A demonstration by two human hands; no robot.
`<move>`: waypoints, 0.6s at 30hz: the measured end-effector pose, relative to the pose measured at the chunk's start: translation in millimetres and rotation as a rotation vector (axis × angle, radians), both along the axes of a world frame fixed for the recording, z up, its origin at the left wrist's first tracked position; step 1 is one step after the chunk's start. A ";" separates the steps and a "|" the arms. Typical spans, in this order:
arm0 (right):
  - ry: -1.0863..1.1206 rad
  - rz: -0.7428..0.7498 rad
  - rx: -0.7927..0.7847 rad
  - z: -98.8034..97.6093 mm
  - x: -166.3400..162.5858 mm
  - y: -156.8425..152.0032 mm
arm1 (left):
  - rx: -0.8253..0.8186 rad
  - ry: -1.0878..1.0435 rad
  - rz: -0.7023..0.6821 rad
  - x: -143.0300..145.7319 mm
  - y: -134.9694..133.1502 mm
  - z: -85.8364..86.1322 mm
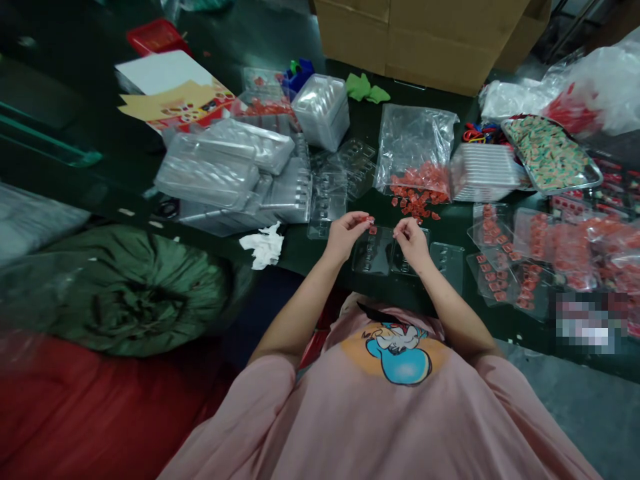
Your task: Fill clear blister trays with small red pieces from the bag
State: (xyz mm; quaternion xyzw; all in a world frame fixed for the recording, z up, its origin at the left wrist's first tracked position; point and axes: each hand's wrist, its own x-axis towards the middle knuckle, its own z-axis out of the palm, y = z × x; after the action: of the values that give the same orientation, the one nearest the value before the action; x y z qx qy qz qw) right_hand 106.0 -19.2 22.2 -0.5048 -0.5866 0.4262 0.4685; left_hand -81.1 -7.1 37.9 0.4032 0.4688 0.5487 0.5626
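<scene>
My left hand [346, 235] is closed in a pinch on a small red plastic piece [371, 219], above the top edge of a clear moulded tray [374, 257]. One red piece sits in that tray's top slot; its lower slots show no red. My right hand [412, 241] is also pinched, over a second clear tray [401, 262] that it partly covers. Whatever is between its fingertips is too small to make out. Just beyond both hands lies a heap of loose red pieces [420, 187], spilling from the mouth of a clear plastic bag [415, 137].
Filled trays [530, 283] lie in groups at right. Stacked clear plastic covers [210, 167] and a crumpled white tissue [264, 247] are at left. Behind stand a cardboard box [420, 40] and a green cloth [367, 89]. A tray of small green-and-tan pieces [550, 153] sits back right.
</scene>
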 end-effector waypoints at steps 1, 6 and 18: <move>-0.010 0.029 -0.016 -0.5 1.1 -2.0 | 0.003 0.037 0.002 -3.1 3.5 -2.1; -0.251 0.621 -0.050 1.4 -10.8 -36.8 | 0.024 0.282 -0.142 -9.8 7.2 -16.3; -0.356 0.519 0.069 9.4 13.7 -38.0 | 0.310 0.623 -0.308 -15.9 11.4 -60.7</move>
State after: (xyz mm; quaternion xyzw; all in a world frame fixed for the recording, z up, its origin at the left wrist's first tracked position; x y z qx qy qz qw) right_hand 119.7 -57.2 31.5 -0.3887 -0.7828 0.4164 0.2506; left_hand -97.0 4.3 -22.8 0.6969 0.4627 0.3731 0.4013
